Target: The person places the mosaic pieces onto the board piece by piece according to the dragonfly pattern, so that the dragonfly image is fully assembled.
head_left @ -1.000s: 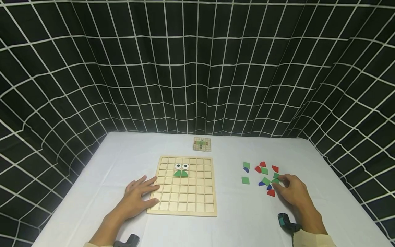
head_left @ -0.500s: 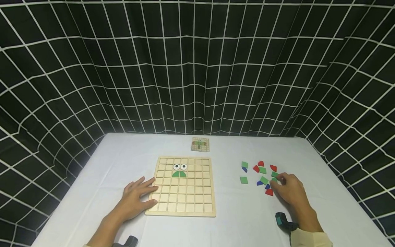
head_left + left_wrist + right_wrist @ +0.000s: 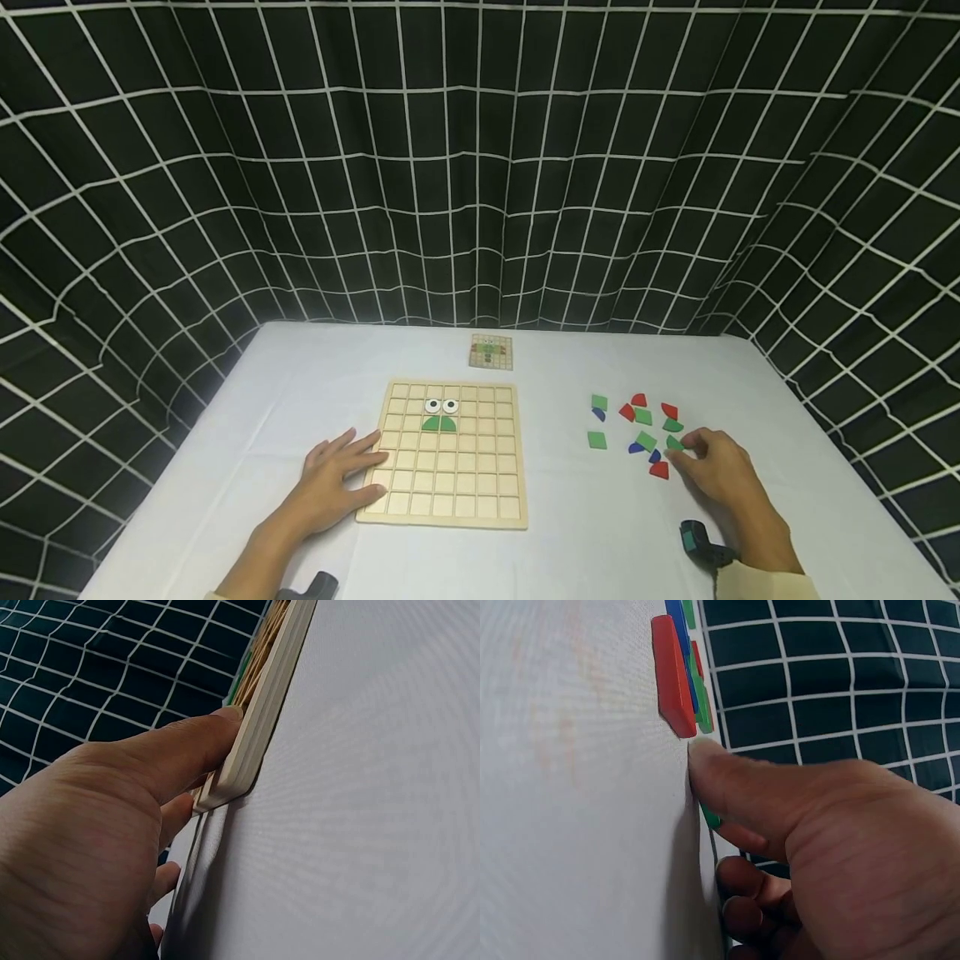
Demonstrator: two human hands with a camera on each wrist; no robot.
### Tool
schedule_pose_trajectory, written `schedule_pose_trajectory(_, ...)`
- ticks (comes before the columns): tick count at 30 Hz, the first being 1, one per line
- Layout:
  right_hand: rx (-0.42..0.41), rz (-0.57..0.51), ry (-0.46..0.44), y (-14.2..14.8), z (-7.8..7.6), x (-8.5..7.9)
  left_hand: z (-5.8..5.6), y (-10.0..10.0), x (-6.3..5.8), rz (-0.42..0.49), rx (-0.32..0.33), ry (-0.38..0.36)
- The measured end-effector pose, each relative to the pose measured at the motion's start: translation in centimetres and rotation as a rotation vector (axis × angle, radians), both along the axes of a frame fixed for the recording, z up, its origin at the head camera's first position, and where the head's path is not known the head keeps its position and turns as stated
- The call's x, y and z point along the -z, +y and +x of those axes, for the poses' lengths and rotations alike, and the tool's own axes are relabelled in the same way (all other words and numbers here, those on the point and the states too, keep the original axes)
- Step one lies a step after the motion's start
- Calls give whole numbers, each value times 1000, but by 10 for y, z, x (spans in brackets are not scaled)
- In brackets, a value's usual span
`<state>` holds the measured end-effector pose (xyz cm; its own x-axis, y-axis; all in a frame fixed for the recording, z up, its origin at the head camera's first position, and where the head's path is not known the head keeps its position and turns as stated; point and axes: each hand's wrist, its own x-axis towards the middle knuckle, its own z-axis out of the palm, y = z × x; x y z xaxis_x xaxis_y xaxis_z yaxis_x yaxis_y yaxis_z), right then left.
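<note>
My left hand (image 3: 333, 479) rests on the left edge of a wooden grid board (image 3: 465, 482), fingers spread. In the left wrist view, its thumb (image 3: 199, 742) lies on the board's rim near a corner. On the board sit two round eye pieces (image 3: 442, 406) above two green quarter-circle pieces (image 3: 439, 424) side by side. At the right of the table my right hand (image 3: 720, 471) pinches a loose green quarter-circle piece (image 3: 675, 443) between thumb and index finger, low at the tabletop. A bit of that green piece (image 3: 709, 817) shows below the thumb in the right wrist view.
Around the right hand lie a red piece (image 3: 659, 471), another green quarter-circle piece (image 3: 672, 425), blue pieces (image 3: 636, 447) and green squares (image 3: 597, 440). A small pattern card (image 3: 491, 352) lies behind the board. A dark gridded curtain (image 3: 480, 167) surrounds the white table (image 3: 570, 533).
My right hand has shifted slightly right and toward me, with the green quarter-circle piece between its fingers. The green piece behind it now shows more fully. My left hand stays on the board.
</note>
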<state>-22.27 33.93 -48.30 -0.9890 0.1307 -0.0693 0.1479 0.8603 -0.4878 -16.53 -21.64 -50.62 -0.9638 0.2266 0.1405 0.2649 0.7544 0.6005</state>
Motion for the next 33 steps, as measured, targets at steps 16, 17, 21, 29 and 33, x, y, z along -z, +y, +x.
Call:
schedule_pose_trajectory(16,8,-49,136,-10,6,-6,-1,-3,3,6,3,7)
schedule_pose_trajectory(17,4,-50,152,-11,7,-8,-1,-3,3,3,6,6)
schedule_pose_trajectory(21,-19,-45,243,-21,12,-18,-2,0,3,-4,8,10)
schedule_pose_trajectory(29,-108,-57,412,-58,19,-43,0,0,2,-10,-7,6)
schedule_pose_trajectory(33,-178,-62,522,-75,20,-54,0,0,2,-7,-5,7)
